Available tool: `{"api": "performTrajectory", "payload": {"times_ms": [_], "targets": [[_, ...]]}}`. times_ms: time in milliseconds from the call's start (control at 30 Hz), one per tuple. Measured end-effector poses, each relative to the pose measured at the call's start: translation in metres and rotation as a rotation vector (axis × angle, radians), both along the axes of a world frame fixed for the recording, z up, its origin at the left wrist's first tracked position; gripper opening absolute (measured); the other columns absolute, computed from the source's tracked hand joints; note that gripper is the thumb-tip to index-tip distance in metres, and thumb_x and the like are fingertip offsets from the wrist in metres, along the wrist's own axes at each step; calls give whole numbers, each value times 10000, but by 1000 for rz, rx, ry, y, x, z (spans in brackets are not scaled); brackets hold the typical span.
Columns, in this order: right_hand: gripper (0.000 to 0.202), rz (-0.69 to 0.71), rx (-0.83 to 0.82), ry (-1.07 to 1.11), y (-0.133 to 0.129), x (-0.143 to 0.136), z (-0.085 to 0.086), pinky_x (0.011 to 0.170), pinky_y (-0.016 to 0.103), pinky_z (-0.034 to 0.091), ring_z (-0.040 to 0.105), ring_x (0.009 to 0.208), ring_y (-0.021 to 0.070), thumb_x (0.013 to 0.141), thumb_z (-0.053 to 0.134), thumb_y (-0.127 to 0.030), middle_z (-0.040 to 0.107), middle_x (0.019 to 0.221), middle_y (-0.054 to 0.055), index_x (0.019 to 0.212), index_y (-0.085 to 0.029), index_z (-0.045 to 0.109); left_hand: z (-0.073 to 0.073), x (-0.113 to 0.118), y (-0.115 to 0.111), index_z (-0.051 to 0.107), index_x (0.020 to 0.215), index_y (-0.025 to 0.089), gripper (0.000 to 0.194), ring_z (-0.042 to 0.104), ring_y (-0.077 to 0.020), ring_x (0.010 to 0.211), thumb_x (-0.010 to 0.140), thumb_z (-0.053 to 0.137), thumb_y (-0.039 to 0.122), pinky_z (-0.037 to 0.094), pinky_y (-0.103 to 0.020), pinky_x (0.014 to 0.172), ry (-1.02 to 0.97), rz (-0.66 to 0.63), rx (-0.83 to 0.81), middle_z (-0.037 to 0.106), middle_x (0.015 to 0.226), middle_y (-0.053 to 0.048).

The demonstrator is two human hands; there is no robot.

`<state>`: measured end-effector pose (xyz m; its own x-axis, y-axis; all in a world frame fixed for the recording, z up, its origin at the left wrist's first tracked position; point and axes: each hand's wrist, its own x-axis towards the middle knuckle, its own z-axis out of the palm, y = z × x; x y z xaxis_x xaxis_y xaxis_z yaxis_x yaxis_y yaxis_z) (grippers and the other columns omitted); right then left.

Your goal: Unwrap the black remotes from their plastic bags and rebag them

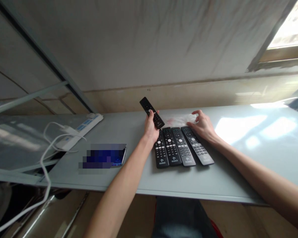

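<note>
My left hand (152, 127) is wrapped round a black remote control (147, 106), which it holds up at a tilt above the table. Several more remote controls (175, 147) lie side by side below it, their upper ends pointing at the wall; the rightmost one (198, 147) is angled away from the others. Just past the upper end of that one is my right hand (202, 124), its thumb and forefinger apart with nothing held between them. A crumpled clear plastic bag (175, 120) lies behind the row, close to the right fingertips; whether they touch it I cannot tell.
On the left of the grey table (144, 180) lies a phone (119, 157) with a lit, partly blurred screen. Behind it are a white power strip (73, 135) and a looping white cable (45, 168). A metal frame (57, 71) rises at the left, and a wall closes off the back.
</note>
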<state>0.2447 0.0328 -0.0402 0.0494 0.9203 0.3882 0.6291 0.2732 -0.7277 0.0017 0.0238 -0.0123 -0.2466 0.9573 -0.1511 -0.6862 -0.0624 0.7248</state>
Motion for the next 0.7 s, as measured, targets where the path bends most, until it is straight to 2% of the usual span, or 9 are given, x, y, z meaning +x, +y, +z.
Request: {"api": "performTrajectory", "payload": {"times_ms": [67,133,233,333,367,467,567,633,700], "targets": [[387,-16,57,6,-4,-3,7,893,514,492,586,922,307,828,710,-478,605,945,80,1126,-246,626,2,2,-4,665,1015,212,326,712,-140,815,967,803,503,531,-240,718,92,-43,79,773,941,-18],[341,17,113,46,-12,-9,19,894,482,500,591,924,282,922,643,-516,611,950,74,1137,-251,649,7,7,-13,649,946,199,433,680,-127,697,939,794,607,519,-237,647,239,-155,203,741,833,-13],[394,202,95,249,-33,-28,33,766,395,522,594,807,217,1009,596,-604,645,919,47,1161,-258,707,17,18,-32,598,929,209,537,591,-130,500,954,685,738,443,-254,504,471,-463,334,660,651,11],[473,344,-83,562,-54,-48,36,589,343,521,592,652,182,1007,591,-702,666,841,21,1116,-262,728,27,31,-49,581,976,217,538,573,-147,473,973,641,752,442,-279,505,675,-744,411,650,642,11],[478,349,-120,640,-58,-52,35,564,337,523,598,633,182,988,620,-712,671,826,19,1084,-257,732,29,34,-53,587,951,212,548,585,-151,513,985,614,758,458,-288,545,741,-724,452,643,662,3],[447,268,-123,737,-59,-51,33,587,320,538,623,673,188,924,719,-689,669,817,24,971,-245,719,29,35,-58,590,794,210,564,623,-183,690,1044,520,711,468,-326,702,1056,-505,576,653,736,-43],[458,202,-248,749,-47,-33,39,543,301,498,571,626,173,924,684,-700,614,758,20,921,-242,665,22,31,-57,524,609,224,630,580,-192,633,1100,416,602,412,-357,711,1435,-370,589,566,593,-43],[491,225,-418,691,-40,-16,45,529,314,497,574,616,177,914,675,-724,634,767,37,933,-234,662,16,28,-56,562,600,226,632,568,-195,584,1120,365,525,394,-365,692,1570,-299,584,562,557,-50],[529,207,-526,530,-35,0,52,580,342,542,659,698,220,863,750,-722,723,881,76,1046,-227,706,11,27,-54,617,631,221,628,591,-206,583,1130,335,477,403,-372,695,1613,-283,614,618,590,-75]]}}
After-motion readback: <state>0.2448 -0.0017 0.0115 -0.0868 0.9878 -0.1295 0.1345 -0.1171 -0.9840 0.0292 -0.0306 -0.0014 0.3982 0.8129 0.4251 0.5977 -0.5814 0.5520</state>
